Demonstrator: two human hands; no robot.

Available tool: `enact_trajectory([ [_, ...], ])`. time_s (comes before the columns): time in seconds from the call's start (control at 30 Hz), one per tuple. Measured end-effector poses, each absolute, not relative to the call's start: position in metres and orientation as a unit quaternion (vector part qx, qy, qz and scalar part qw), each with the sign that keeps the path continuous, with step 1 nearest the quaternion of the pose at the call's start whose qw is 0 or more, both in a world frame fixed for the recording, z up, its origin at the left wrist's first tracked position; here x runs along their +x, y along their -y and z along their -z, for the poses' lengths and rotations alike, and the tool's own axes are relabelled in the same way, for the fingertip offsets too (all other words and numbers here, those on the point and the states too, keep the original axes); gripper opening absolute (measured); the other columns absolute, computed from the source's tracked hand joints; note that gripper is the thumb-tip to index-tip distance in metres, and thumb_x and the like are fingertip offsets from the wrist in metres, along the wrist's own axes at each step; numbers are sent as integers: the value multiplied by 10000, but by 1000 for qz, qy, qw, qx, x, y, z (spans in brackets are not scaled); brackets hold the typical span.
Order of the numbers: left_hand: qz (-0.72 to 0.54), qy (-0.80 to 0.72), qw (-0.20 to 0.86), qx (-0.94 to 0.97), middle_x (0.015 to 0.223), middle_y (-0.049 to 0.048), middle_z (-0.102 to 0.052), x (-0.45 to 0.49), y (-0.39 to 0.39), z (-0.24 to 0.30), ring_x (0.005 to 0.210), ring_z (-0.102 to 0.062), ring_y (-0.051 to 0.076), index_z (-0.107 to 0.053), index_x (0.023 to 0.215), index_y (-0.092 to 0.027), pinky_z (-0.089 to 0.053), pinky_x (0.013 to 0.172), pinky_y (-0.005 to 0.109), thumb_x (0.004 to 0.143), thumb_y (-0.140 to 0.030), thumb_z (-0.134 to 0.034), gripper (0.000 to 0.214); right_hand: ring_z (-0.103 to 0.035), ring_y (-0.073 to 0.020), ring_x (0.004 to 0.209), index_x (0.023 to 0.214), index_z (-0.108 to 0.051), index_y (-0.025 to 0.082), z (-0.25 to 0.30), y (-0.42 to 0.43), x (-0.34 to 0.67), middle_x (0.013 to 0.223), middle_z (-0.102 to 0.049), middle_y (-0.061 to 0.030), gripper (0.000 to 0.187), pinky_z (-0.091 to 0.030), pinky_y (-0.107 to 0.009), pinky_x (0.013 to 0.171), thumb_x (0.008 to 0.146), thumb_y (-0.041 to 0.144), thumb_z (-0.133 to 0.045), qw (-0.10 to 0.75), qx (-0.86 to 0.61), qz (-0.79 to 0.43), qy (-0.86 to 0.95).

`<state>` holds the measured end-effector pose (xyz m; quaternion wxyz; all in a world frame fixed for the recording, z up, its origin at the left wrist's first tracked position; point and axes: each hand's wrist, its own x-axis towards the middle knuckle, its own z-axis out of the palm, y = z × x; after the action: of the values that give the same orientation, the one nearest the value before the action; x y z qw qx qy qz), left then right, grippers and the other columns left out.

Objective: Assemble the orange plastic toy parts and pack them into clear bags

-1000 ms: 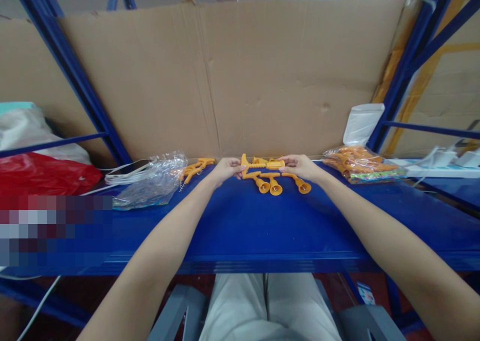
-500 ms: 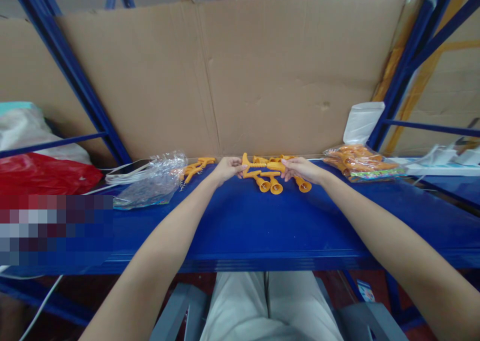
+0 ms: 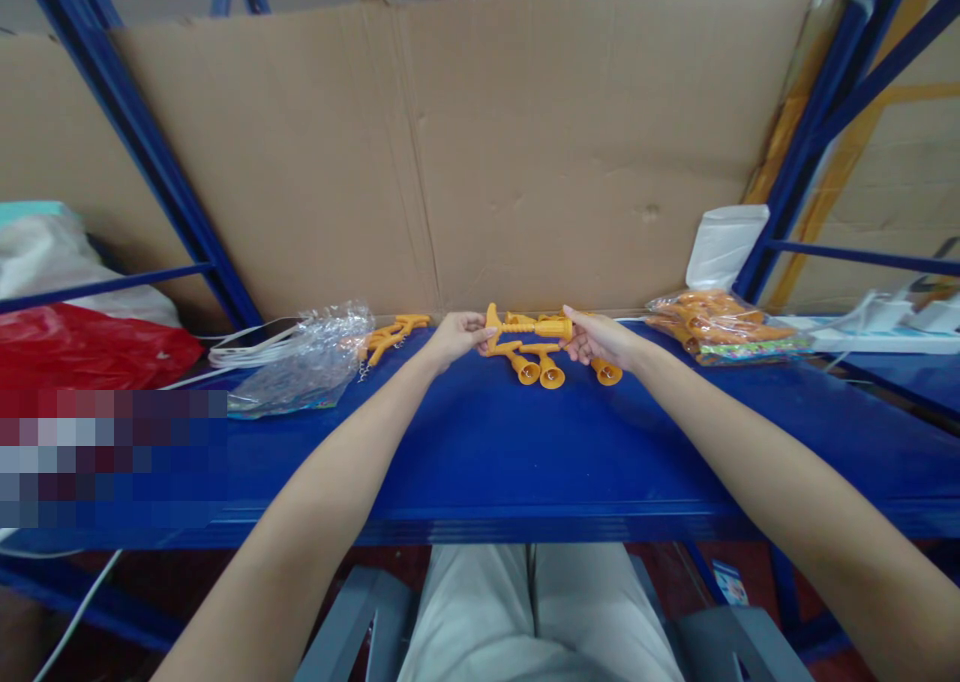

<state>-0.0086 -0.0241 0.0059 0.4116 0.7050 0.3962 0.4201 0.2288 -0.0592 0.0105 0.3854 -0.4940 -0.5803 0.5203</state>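
Blue metal shelf [image 3: 525,462], cardboard backing [image 3: 465,152], blue steel uprights [image 3: 135,132].

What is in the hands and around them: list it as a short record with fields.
Left hand: pinches the left end of the orange plastic piece
Right hand: pinches its right end
Under the piece: loose orange parts on the blue shelf
Left of the hands: forked orange parts, then a clear plastic bag
Right of the hands: filled bag of orange parts
Behind: cardboard sheet
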Motion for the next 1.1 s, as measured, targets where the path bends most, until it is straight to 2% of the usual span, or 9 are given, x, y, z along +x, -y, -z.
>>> enact_trajectory([
  [0.2,-425,-388,418,703,470,-30,-568,-5,27,-7,421,-528,65,-595,726,-87,-484,500,206,707,-163,-669,108,-405,-72,289,612,-540,125,-14,62,225,373,-517,-47,615,-293,-182,324,898,534,-181,335,-542,-521,568],
  [0.43,-420,-382,424,705,470,-25,-570,-3,30,-7,425,-529,66,-599,720,-88,-477,499,202,719,-160,-656,91,-386,-77,277,624,-526,133,-14,65,222,380,-520,-49,629,-237,-198,328,898,537,-129,338,-572,-475,577],
  [0.63,-426,-384,424,701,480,-19,-571,-2,32,-8,430,-528,73,-603,724,-82,-477,508,218,718,-139,-650,74,-415,-91,295,714,-439,174,-14,65,218,391,-525,-11,401,-296,-195,363,922,450,-235,437,-536,-475,544],
  [0.73,-431,-387,424,696,476,-23,-569,-3,31,-8,425,-524,72,-595,712,-86,-477,505,216,717,-144,-653,82,-459,-105,334,725,-405,185,-16,63,221,425,-548,-22,389,-355,-205,397,926,448,-201,433,-495,-534,532],
  [0.83,-437,-395,421,690,467,-27,-565,-5,30,-9,421,-524,70,-589,699,-92,-479,499,209,716,-147,-654,87,-541,-107,430,764,-416,178,-18,63,227,542,-618,-41,232,-408,-199,457,921,331,-340,411,-438,-579,551],
  [0.93,-440,-402,417,686,467,-28,-566,-7,28,-9,416,-524,66,-581,681,-98,-473,483,196,718,-134,-646,82,-581,-100,488,809,-431,174,-18,65,230,618,-653,-38,76,-439,-192,504,876,189,-462,423,-414,-563,577],
  [1.0,-438,-401,417,688,471,-28,-568,-8,27,-8,417,-524,64,-582,681,-100,-471,478,192,719,-129,-643,77,-582,-98,480,796,-445,167,-16,66,230,623,-658,-45,88,-448,-197,508,876,194,-471,424,-417,-548,588],
  [1.1,-433,-397,417,694,476,-28,-567,-9,27,-8,427,-528,66,-593,698,-98,-470,481,195,715,-134,-648,68,-569,-94,450,736,-477,147,-15,66,230,611,-658,-69,203,-442,-194,473,888,280,-455,408,-434,-535,599],
])
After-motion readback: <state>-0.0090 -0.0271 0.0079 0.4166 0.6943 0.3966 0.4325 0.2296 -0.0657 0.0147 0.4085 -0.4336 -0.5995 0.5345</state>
